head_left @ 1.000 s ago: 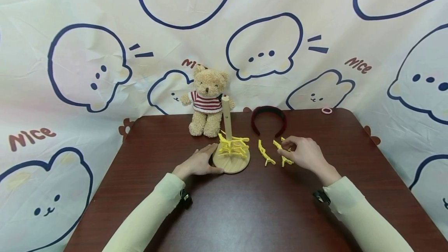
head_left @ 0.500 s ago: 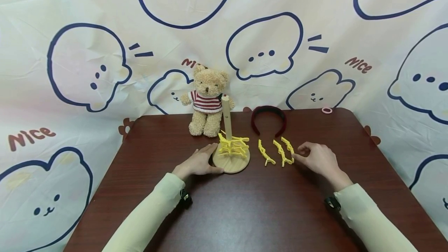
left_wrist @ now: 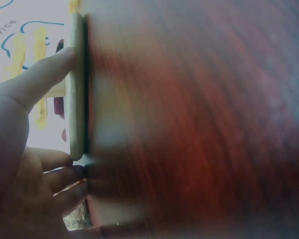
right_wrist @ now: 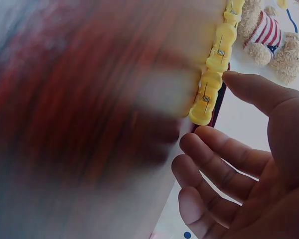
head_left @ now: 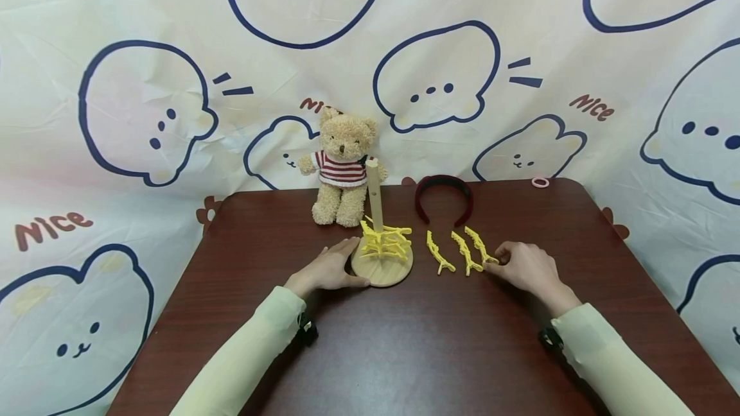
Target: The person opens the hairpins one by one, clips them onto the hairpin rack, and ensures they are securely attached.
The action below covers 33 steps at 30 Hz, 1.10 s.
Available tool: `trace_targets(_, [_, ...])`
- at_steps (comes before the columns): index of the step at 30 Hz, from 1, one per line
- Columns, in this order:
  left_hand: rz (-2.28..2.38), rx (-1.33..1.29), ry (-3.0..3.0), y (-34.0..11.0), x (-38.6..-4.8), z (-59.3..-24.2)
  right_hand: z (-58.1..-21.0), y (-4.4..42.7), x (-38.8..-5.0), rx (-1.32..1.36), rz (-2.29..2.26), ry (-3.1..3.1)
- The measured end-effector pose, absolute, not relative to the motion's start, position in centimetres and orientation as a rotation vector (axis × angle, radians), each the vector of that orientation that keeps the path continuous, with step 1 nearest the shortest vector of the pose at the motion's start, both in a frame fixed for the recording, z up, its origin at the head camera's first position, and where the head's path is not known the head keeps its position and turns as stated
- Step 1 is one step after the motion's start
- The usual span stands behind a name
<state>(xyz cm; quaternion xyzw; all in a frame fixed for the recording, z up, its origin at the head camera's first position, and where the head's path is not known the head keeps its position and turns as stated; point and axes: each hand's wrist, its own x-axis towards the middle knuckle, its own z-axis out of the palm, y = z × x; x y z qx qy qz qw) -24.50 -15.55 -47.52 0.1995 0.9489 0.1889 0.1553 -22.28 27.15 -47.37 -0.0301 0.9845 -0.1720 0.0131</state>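
My left hand [head_left: 327, 267] holds the edge of a round wooden base [head_left: 383, 276], thumb and fingers spread around its left side. From the base rises an upright wooden post [head_left: 376, 201]; several yellow pieces [head_left: 386, 242] stick out around its foot. Three yellow hair clips lie in a slanted row to the right: the left clip [head_left: 438, 254], the middle clip [head_left: 464, 252] and the right clip [head_left: 477, 241]. My right hand [head_left: 528, 268] pinches the near end of the right one. Springs show on this hair clip [right_wrist: 219, 50] in the right wrist view, with the thumb touching it.
A teddy bear [head_left: 343, 172] in a striped shirt sits behind the post. Behind the clips lies a dark red headband [head_left: 444, 180]. At the table's back right edge is a small pink ring [head_left: 540, 182]. A printed cloth [head_left: 277, 69] hangs behind the brown table [head_left: 399, 352].
My right hand moved right and off the clips, then came to the right clip's near end. That end has swung to the right, away from the middle clip. My left hand stays put.
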Motion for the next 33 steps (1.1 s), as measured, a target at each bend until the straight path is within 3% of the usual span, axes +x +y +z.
trace_targets(33, [0.565,0.593,2.729,-15.73,-24.63,-47.98,-47.31,26.85,-23.11,-0.093,-0.384,3.054])
